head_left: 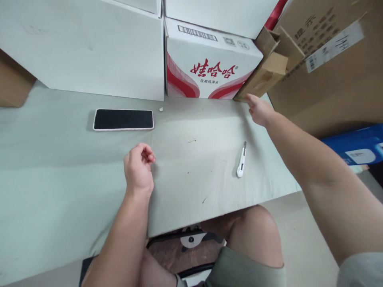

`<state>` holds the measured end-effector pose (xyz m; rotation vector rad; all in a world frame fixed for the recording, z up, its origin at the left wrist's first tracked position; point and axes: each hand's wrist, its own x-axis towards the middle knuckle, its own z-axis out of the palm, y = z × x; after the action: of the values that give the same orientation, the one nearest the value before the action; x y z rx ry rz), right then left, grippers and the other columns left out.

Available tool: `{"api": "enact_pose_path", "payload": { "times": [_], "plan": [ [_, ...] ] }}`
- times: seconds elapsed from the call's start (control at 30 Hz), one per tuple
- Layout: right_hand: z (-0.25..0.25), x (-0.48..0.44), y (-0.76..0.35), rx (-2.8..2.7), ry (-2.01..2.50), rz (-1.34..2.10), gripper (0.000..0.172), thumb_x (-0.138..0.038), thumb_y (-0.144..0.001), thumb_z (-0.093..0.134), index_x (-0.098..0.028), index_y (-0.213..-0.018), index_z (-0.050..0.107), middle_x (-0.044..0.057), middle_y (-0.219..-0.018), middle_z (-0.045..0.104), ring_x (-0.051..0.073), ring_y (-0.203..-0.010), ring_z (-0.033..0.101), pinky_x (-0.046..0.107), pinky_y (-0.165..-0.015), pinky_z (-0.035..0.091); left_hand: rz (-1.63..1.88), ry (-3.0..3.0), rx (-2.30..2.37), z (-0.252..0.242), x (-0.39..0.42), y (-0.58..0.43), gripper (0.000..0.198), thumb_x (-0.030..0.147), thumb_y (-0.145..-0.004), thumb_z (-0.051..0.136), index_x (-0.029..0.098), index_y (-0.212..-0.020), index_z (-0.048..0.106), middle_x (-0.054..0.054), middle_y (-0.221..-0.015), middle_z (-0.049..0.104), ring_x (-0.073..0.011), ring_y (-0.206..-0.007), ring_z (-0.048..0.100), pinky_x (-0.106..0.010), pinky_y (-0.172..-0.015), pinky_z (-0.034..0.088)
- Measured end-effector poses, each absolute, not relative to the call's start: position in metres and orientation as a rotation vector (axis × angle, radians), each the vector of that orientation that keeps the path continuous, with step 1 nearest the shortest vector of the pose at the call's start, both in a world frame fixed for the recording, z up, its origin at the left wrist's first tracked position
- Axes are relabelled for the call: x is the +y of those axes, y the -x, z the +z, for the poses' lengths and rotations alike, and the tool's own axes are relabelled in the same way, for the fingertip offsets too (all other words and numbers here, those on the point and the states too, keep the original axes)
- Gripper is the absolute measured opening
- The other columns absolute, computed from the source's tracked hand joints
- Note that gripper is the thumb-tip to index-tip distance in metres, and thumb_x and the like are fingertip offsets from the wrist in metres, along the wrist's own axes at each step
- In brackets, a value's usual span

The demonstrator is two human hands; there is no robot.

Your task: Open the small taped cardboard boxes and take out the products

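Counter (74,191): pale green on top, dotted with a few dark specks and hair-like bits.
Large brown carton (314,99): at the far right, printed in dark characters and bearing a pale label.
Large white carton (89,52): along the back left, plain-sided.
Red-and-white carton (209,73): just right of the white one, marked with red characters and a barcode.
Narrow cardboard box (261,77): between the red-and-white carton and the brown one, flaps up.
Right hand (259,109): stretched to the foot of the narrow box, grip loose with fingers extended (contact impossible to tell from this angle).
Left hand (138,169): near the counter's middle, fingers loosely curled, impossible to tell whether fully closed.
Phone (123,119): flat beyond the left hand, screen dark, well apart from the box.
White cutter (241,165): lying nearer than the right hand, narrow end toward the cartons.
White scrap (160,109): just right of the phone.
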<state>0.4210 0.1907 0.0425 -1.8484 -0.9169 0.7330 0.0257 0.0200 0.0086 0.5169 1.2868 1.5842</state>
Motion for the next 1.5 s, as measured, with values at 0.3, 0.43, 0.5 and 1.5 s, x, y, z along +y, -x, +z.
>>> {"api": "enact_pose_path", "payload": {
  "times": [0.3, 0.43, 0.5, 1.5],
  "plan": [
    [0.059, 0.135, -0.348, -1.337, 1.912, 0.858, 0.015, -0.03, -0.095, 0.063, -0.024, -0.096, 0.076, 0.006, -0.139, 0.074, 0.019, -0.137, 0.064, 0.045, -0.124, 0.044, 1.645, -0.546, 1.189, 0.007, 0.005, -0.017, 0.025, 0.039, -0.074, 0.061, 0.021, -0.058, 0.053, 0.001, -0.056, 0.047, -0.0122, -0.056, 0.042, -0.024, -0.053, 0.031],
    [0.066, 0.124, -0.292, -1.598, 1.905, 0.81, 0.015, -0.029, -0.089, 0.064, -0.022, -0.094, 0.077, 0.01, -0.118, 0.079, 0.028, -0.123, 0.071, 0.057, -0.118, 0.05, 1.617, -0.523, 1.125, 0.014, -0.008, -0.004, 0.031, 0.043, -0.08, 0.06, 0.021, -0.059, 0.052, 0.001, -0.058, 0.046, -0.0121, -0.056, 0.04, -0.027, -0.056, 0.032],
    [0.066, 0.124, -0.25, -1.772, 1.862, 0.776, 0.016, -0.03, -0.088, 0.065, -0.022, -0.094, 0.078, 0.01, -0.111, 0.08, 0.03, -0.118, 0.073, 0.061, -0.116, 0.049, 1.628, -0.498, 1.101, 0.019, -0.013, 0.005, 0.033, 0.043, -0.082, 0.06, 0.021, -0.059, 0.051, 0.002, -0.059, 0.045, -0.0121, -0.057, 0.04, -0.027, -0.058, 0.033],
    [0.066, 0.192, 0.229, -2.572, 1.156, 0.028, 0.061, -0.031, -0.085, 0.071, -0.019, -0.143, 0.058, 0.018, -0.16, 0.041, 0.054, -0.153, 0.03, 0.081, -0.119, 0.033, 1.732, -0.29, 0.991, 0.018, -0.031, 0.089, 0.04, 0.039, -0.093, 0.055, 0.021, -0.059, 0.043, 0.0, -0.059, 0.041, -0.0144, -0.06, 0.036, -0.033, -0.062, 0.031]
  ]
}}
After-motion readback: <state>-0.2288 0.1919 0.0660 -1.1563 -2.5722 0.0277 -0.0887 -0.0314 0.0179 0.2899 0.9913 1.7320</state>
